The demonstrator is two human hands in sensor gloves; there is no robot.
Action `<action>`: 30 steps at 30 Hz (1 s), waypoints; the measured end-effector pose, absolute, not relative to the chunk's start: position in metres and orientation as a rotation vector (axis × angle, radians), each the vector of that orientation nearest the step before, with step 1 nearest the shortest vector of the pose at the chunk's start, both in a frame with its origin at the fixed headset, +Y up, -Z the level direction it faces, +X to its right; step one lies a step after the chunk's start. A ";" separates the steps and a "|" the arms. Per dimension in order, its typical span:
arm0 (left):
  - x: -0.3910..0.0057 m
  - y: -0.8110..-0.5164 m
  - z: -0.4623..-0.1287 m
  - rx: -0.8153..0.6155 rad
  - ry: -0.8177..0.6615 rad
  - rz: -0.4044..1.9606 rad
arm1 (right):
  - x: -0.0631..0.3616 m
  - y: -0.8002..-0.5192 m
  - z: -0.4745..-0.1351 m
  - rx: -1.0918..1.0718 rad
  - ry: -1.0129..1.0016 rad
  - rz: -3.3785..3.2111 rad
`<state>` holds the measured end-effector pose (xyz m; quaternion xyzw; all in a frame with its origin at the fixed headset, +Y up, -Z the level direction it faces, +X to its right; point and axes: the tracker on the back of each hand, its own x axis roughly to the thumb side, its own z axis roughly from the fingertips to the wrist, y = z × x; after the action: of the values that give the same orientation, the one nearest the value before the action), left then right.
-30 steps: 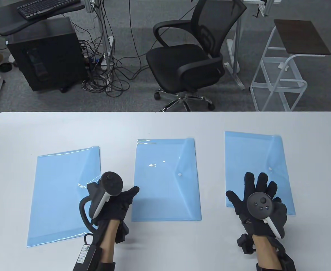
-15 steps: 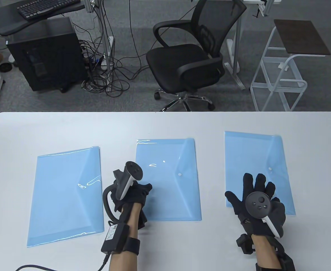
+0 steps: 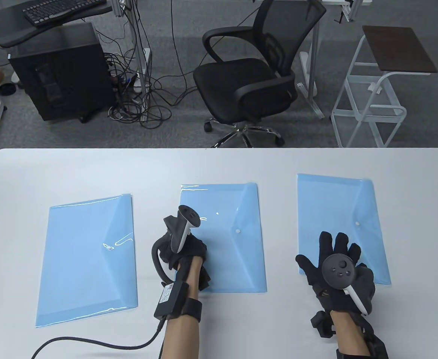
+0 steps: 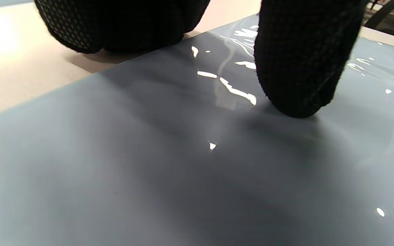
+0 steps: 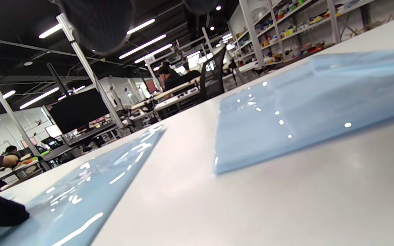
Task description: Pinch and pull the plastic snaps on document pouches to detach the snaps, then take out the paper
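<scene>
Three light-blue document pouches are lying flat on the white table (image 3: 54, 168), well apart from one another, each with its flap folded over. The left pouch (image 3: 84, 258) is sitting slightly skewed, and glare is hiding its snap. The middle pouch (image 3: 233, 209) is showing its white plastic snap (image 3: 237, 231) fastened at the tip of the flap, and the right pouch (image 3: 334, 209) is showing its own snap (image 3: 358, 223) fastened likewise. No paper is showing outside any pouch.

The left hand (image 3: 183, 254) is resting on the lower left part of the middle pouch, to the left of that pouch's snap and apart from it. In the left wrist view one gloved fingertip (image 4: 299, 75) is pressing down on the glossy plastic, while the other fingers (image 4: 121, 24) are sitting at the pouch's edge, next to the bare table; whether this hand is pinching anything I cannot tell, since the tracker is covering the fingers from above.

The right hand (image 3: 336, 269) is lying flat with its fingers spread wide on the lower part of the right pouch, holding nothing, with its fingertips below that pouch's snap and not touching it.

Beyond the table, a black office chair (image 3: 252, 74) and a white trolley (image 3: 376, 93) are standing on the grey carpet.
</scene>
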<state>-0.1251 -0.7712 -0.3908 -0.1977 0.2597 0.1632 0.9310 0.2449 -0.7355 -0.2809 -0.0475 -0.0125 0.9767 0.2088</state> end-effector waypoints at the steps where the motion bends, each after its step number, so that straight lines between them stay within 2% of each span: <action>1: -0.129 -0.771 -0.391 -0.393 0.538 0.334 | 0.245 -0.736 -0.281 -0.129 -0.033 2.714; 14: -0.146 -0.770 -0.389 -0.344 0.491 0.414 | 0.242 -0.738 -0.283 -0.108 -0.011 2.697; 17: -0.155 -0.770 -0.384 -0.406 0.448 0.618 | 0.243 -0.738 -0.283 -0.103 -0.014 2.690; 19: -0.159 -0.769 -0.380 -0.399 0.428 0.732 | 0.244 -0.738 -0.283 -0.103 -0.018 2.688; 24: -0.169 -0.745 -0.363 -0.353 0.350 0.938 | 0.241 -0.739 -0.283 -0.098 -0.015 2.703; 30: -0.172 -0.717 -0.327 -0.304 0.253 1.044 | 0.240 -0.739 -0.283 -0.086 -0.018 2.705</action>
<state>-0.1715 -0.7175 -0.3272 -0.1441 0.1201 0.4952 0.8483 0.2396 -0.7387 -0.2831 -0.0310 -0.0065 0.9759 0.2157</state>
